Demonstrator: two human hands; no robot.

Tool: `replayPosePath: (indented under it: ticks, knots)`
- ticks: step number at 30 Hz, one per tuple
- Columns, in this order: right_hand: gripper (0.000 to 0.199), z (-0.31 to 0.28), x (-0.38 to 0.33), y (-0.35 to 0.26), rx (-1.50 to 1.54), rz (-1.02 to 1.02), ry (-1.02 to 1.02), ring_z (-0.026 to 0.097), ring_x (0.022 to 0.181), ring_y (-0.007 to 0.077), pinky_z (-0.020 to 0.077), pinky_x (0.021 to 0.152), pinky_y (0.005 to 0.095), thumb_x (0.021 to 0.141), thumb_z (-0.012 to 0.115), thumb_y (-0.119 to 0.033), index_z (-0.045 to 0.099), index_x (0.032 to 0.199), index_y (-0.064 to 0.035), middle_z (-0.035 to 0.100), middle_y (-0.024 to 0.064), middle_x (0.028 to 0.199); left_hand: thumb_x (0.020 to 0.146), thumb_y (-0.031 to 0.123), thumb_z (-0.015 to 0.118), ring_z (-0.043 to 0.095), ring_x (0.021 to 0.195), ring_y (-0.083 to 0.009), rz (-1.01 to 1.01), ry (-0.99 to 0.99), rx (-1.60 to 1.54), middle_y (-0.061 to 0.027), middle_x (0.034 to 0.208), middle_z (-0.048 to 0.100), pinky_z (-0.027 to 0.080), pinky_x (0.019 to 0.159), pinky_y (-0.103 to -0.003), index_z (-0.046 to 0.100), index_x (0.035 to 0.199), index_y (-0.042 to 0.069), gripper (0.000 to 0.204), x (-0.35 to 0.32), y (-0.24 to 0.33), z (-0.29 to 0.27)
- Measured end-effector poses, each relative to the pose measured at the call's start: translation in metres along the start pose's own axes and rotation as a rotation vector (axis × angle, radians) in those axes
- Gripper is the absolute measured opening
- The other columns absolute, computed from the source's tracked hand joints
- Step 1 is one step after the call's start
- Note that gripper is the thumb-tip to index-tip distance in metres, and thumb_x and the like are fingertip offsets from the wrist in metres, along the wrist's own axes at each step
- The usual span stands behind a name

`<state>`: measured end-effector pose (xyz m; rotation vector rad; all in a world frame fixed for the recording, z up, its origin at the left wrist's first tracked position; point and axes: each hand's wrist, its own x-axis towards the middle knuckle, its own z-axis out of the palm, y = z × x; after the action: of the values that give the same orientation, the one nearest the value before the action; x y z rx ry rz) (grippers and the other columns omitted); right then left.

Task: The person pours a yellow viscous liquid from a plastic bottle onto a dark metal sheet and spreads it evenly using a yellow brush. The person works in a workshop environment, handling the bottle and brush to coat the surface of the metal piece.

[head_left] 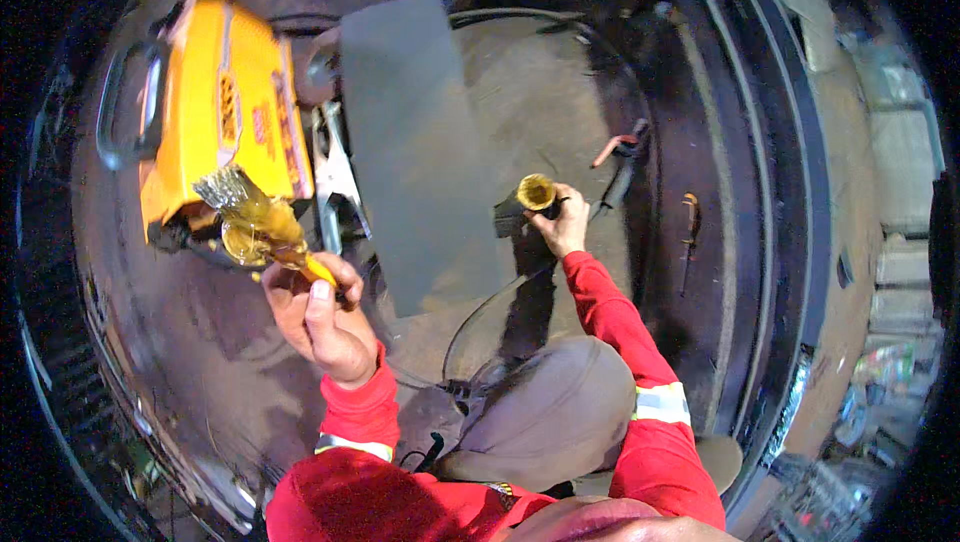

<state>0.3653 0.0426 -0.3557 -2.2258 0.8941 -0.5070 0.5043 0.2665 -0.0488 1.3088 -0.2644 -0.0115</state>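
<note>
My left hand point(318, 317) is raised and grips the yellow handle of a wet paintbrush point(258, 222), its bristles pointing up and left in front of a yellow machine case point(225, 107). My right hand point(563, 225) reaches forward and holds a small dark can point(530, 200) with yellowish glue inside, resting on the floor at the right edge of a grey rectangular sheet point(415, 147). Both arms wear red sleeves with reflective bands.
A round dark floor point(560, 92) with a raised curved rim point(770, 192) surrounds me. My bent knee point(550, 412) in grey trousers is low centre. A clamp with an orange handle point(620, 147) and black cables lie right of the sheet. A metal tool point(335, 177) lies beside the yellow case.
</note>
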Motion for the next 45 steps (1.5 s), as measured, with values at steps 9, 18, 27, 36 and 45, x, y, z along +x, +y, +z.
replayPosePath:
  ticks: [9,18,27,36,45]
  knots:
    - [0.105,-0.131,0.086,0.003,-0.54,-0.058,-0.481,0.043,0.119,0.0314,0.0363,0.1,0.043,0.051,0.087,-0.035,0.037,0.139,-0.0054,0.05,0.014,0.126,0.087,0.016,0.052,0.045,0.062,-0.0129,-0.029,-0.039,0.124,-0.0076,0.08,0.052,0.034,0.049,-0.024,0.046,0.109,0.004,0.026,0.013,0.035,0.032]
    - [0.052,-0.19,0.389,0.062,-0.27,0.237,-0.012,0.064,0.098,0.035,0.0517,0.085,0.0411,0.068,0.075,-0.035,0.063,0.1,0.0053,0.064,0.0259,0.105,0.087,0.016,0.054,0.04,0.057,-0.0111,-0.059,0.069,0.21,-0.0058,0.074,0.045,0.031,0.047,-0.021,0.046,0.104,0.001,0.024,0.014,0.042,0.091]
    - [0.053,-0.038,0.54,0.191,0.196,0.23,0.02,0.064,0.076,0.0225,0.0507,0.07,0.0372,0.078,0.07,-0.048,0.068,0.093,0.0025,0.068,0.0121,0.088,0.088,0.015,0.057,0.037,0.059,-0.0083,-0.249,0.222,0.605,-0.0056,0.075,0.043,0.031,0.05,-0.019,0.035,0.131,-0.003,0.052,-0.019,0.086,0.081]
    - [0.047,-0.058,0.558,0.147,0.551,0.147,0.145,0.062,0.082,0.02,0.05,0.075,0.0355,0.075,0.075,-0.041,0.066,0.101,-0.0034,0.067,0.0063,0.096,0.084,0.021,0.064,0.038,0.058,-0.0071,-0.184,0.435,0.798,-0.002,0.07,0.043,0.026,0.048,-0.019,0.035,0.13,-0.004,0.06,-0.06,0.087,0.064]
    - [0.048,-0.112,0.433,0.098,0.817,0.526,0.217,0.065,0.081,0.0166,0.051,0.066,0.0356,0.07,0.083,-0.037,0.067,0.094,0.001,0.067,0.0096,0.094,0.091,0.014,0.057,0.037,0.056,-0.0066,-0.294,0.149,0.517,-0.0016,0.073,0.044,0.029,0.047,-0.02,0.039,0.127,-0.002,0.044,-0.041,0.089,0.06]
